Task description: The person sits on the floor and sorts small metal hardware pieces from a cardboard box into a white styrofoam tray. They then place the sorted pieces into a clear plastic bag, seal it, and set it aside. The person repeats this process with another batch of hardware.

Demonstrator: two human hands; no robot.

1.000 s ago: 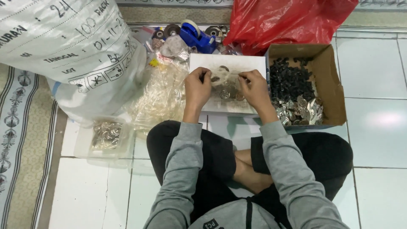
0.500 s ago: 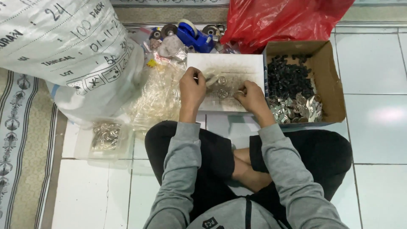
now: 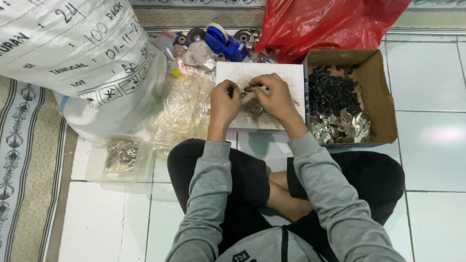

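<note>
Both hands over white board [image 3: 286,77]: left hand [image 3: 224,101] and right hand [image 3: 274,96] each pinch-grip small metal part [image 3: 248,89]. Advice: keep pinch tight and low over board, close to cardboard box [image 3: 383,97].

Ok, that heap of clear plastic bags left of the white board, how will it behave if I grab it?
The clear plastic bags look thin and crumpled, so probably floppy and very light. Their glossy film may be slippery, so single bags could slide off the loose heap rather than lift together.
</note>
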